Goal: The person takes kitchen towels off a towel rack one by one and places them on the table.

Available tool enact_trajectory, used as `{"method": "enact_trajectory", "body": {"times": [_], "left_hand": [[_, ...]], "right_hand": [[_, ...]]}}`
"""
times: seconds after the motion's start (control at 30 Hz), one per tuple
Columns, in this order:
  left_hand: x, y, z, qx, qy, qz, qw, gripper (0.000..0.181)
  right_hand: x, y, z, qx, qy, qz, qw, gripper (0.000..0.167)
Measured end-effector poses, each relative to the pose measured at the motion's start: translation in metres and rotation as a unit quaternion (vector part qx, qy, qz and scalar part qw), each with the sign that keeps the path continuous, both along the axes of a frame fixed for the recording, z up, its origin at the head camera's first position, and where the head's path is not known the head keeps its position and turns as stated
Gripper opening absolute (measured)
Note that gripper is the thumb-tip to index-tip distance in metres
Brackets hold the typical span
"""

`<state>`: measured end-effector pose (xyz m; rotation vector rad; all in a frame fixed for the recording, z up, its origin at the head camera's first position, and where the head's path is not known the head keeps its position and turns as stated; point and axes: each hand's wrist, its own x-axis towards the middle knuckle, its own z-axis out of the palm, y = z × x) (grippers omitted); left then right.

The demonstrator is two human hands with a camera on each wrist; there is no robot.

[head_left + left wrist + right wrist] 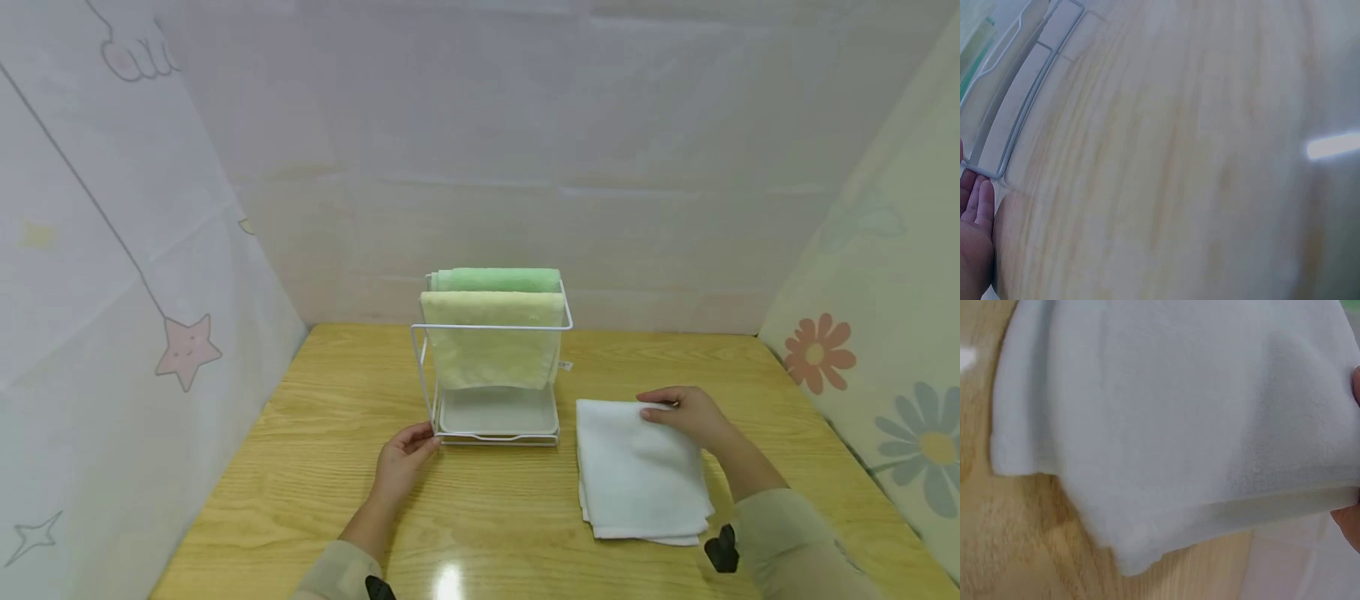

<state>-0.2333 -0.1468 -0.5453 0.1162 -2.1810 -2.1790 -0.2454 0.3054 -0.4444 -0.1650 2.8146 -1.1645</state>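
Note:
A white wire towel rack (495, 327) stands mid-table, with a yellow towel (491, 350) draped over its nearer bar and a green towel (510, 279) behind. My left hand (401, 462) pinches the rack's lower front left corner between thumb and fingers; the left wrist view shows the fingers (984, 203) at that wire corner. To the right of the rack is a folded white towel (641, 475). My right hand (697, 417) pinches its far edge, thumb on top. In the right wrist view, the towel (1166, 412) is slightly lifted, its layered edge visible.
A pale shallow tray (498, 412) sits in the rack's base. Under everything is a wood-grain table (300, 500). Printed cloth walls rise at the left, back and right, with a pink star (187, 350) on the left one.

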Motion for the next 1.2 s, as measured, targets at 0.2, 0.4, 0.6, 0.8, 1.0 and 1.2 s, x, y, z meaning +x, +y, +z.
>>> {"method": "enact_trajectory", "body": {"times": [0.2,0.4,0.6,0.8,1.0,1.2], "left_hand": [[0.000,0.001,0.001,0.004,0.010,0.000,0.9999,0.035],[0.001,0.001,0.002,0.013,0.014,0.000,0.9998,0.036],[0.001,0.001,0.001,0.010,0.016,0.002,0.9998,0.037],[-0.001,0.002,0.001,0.008,0.011,0.007,0.9999,0.035],[0.000,0.002,0.001,-0.001,0.009,0.006,0.9999,0.035],[0.000,0.001,0.001,-0.004,0.007,0.003,1.0000,0.037]], "right_hand": [[-0.009,-0.002,-0.013,-0.009,-0.008,-0.006,0.9999,0.049],[-0.017,-0.003,-0.022,0.007,-0.015,-0.015,0.9997,0.045],[-0.022,-0.003,-0.028,0.002,-0.009,-0.019,0.9998,0.044],[-0.018,-0.005,-0.027,-0.019,-0.018,-0.023,0.9994,0.049],[-0.008,-0.005,-0.026,0.003,-0.025,-0.013,0.9996,0.055],[0.005,-0.010,-0.030,0.037,-0.015,0.008,0.9992,0.065]]}}
